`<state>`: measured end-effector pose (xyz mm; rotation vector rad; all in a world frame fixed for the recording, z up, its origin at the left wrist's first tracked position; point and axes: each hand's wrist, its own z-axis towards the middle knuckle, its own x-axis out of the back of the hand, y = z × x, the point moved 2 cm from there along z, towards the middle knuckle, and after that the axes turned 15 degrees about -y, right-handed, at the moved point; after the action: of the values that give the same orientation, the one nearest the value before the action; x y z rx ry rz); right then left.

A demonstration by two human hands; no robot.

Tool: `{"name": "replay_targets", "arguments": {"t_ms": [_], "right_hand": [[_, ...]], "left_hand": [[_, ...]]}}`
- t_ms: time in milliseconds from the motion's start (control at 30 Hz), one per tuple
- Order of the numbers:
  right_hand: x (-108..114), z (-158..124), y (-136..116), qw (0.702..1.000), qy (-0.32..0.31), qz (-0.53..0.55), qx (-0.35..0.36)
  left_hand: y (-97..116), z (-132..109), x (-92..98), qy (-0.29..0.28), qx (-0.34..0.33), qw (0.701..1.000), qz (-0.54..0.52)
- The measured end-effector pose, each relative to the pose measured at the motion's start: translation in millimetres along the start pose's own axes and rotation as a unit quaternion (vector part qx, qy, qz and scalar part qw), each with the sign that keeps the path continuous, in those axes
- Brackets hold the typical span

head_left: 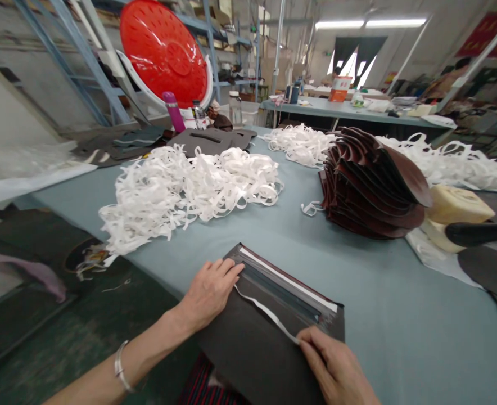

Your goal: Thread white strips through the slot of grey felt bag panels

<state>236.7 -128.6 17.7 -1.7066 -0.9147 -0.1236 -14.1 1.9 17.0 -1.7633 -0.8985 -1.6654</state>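
Where right hand [335,363] pinches, white strip [272,316], narrow, curved

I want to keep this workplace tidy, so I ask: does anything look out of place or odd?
Two things. A small curled white fabric-like strip lies beside the stack of dark brown leather-like pieces, apart from the tangled white heaps. A thin pale scrap lies on the dark green floor at left, as if dropped.

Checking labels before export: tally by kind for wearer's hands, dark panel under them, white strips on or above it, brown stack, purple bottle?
Hands: 2 (left hand, right hand)
Dark panel: 1
White strips: 2 (held strip, edge strip)
Brown stack: 1
Purple bottle: 1
Total: 7
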Motion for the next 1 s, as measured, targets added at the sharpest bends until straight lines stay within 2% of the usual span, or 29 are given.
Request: {"name": "replay_targets", "arguments": {"t_ms": [133, 200, 233, 300, 367, 400, 467, 533, 600, 667, 733, 800, 867, 933, 1000], "right_hand": [[-5, -6, -11, 0.999, 0.027, -0.039, 0.014], [-9, -5, -17, 0.997, 0.049, -0.052, 0.011], [-11, -4, -20, 0.997, 0.062, -0.053, 0.007], [-11, -3, -21, 0.995, 0.091, -0.037, -0.007], [-7, -5, -15, 0.991, 0.126, -0.004, -0.035], [-4, -8, -10, 0.988, 0.146, 0.012, -0.056], [5, -14, 3, 0.978, 0.179, 0.030, -0.099], [11, -18, 12, 0.974, 0.190, 0.026, -0.118], [11, -15, 11, 0.978, 0.178, 0.011, -0.105], [5, -6, -2, 0.987, 0.147, -0.007, -0.060], [-5, 5, -21, 0.993, 0.115, -0.015, 0.001], [-11, 12, -34, 0.993, 0.112, -0.005, 0.039], [-10, 11, -33, 0.990, 0.139, 0.010, 0.018], [-3, 3, -21, 0.986, 0.163, 0.015, -0.038], [6, -6, -4, 0.981, 0.173, 0.010, -0.084]], "left_hand": [[8, 7, 17.0, -0.007, 0.012, 0.998, -0.059], [25, 10, 30.3, -0.003, -0.012, 0.994, -0.111], [38, 11, 35.9, -0.013, -0.047, 0.988, -0.144], [63, 10, 41.1, -0.072, -0.143, 0.963, -0.218], [77, 7, 37.8, -0.157, -0.192, 0.929, -0.273], [76, 5, 34.5, -0.184, -0.182, 0.922, -0.289], [61, 3, 28.8, -0.201, -0.130, 0.921, -0.308], [39, 0, 28.7, -0.197, -0.094, 0.920, -0.325], [27, -4, 35.1, -0.179, -0.079, 0.919, -0.341], [32, -5, 44.6, -0.135, -0.078, 0.925, -0.347], [52, -5, 51.4, -0.096, -0.111, 0.925, -0.350], [75, -5, 51.5, -0.109, -0.162, 0.917, -0.349], [84, -5, 46.2, -0.156, -0.169, 0.911, -0.342], [74, -6, 40.0, -0.194, -0.133, 0.909, -0.343], [51, -7, 36.8, -0.193, -0.096, 0.907, -0.362]]}}
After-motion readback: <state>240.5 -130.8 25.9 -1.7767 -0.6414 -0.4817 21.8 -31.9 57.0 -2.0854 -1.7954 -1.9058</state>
